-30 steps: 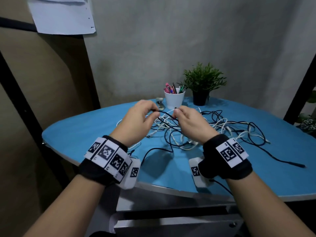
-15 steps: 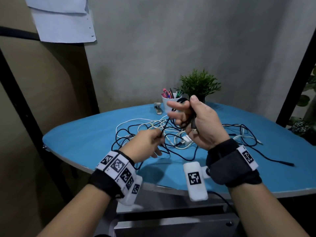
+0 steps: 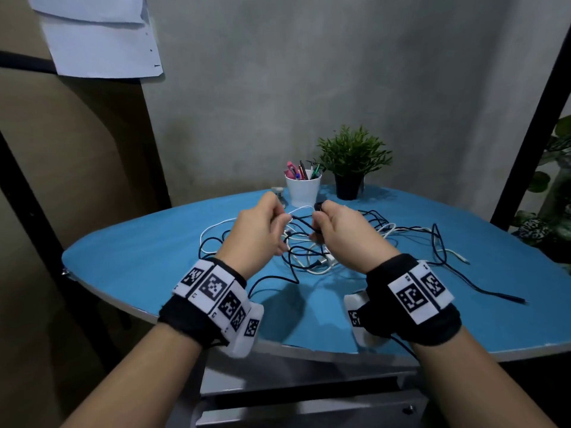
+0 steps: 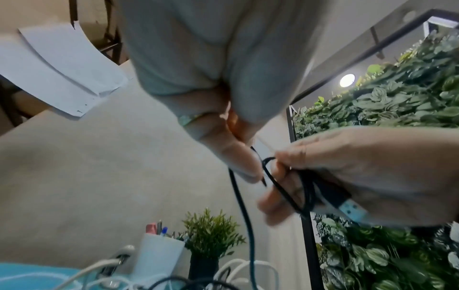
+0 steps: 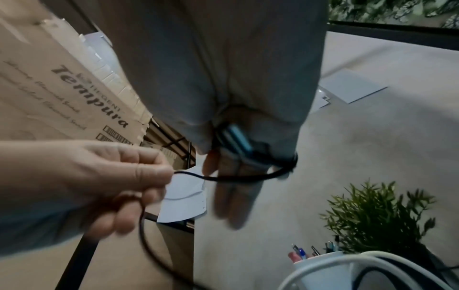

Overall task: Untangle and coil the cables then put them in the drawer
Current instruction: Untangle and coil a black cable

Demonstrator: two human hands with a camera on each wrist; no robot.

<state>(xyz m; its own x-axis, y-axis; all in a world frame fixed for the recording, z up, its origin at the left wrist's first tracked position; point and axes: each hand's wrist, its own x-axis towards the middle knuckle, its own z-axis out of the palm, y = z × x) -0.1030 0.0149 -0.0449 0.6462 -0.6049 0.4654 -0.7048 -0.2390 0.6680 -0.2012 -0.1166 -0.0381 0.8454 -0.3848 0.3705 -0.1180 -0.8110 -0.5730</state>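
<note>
A tangle of black and white cables (image 3: 309, 257) lies on the blue table (image 3: 139, 261). My right hand (image 3: 318, 223) grips a few loops of a black cable wound round its fingers (image 5: 233, 196), with the cable's USB plug (image 5: 237, 142) held against them. My left hand (image 3: 279, 223) pinches the same black cable (image 5: 223, 178) a short way from the loops. That cable (image 4: 244, 219) then drops from the left fingers (image 4: 238, 157) to the pile. Both hands hover close together above the tangle.
A white cup of pens (image 3: 303, 186) and a small potted plant (image 3: 352, 162) stand at the table's back. A black cable tail (image 3: 491, 292) trails to the right. A grey metal drawer unit (image 3: 309, 409) sits under the table's front edge. Leafy plants (image 3: 553, 193) stand at right.
My right hand has come down from its raised position and my left hand has risen, so both now sit level and close over the tangle. The grips on the black cable persist.
</note>
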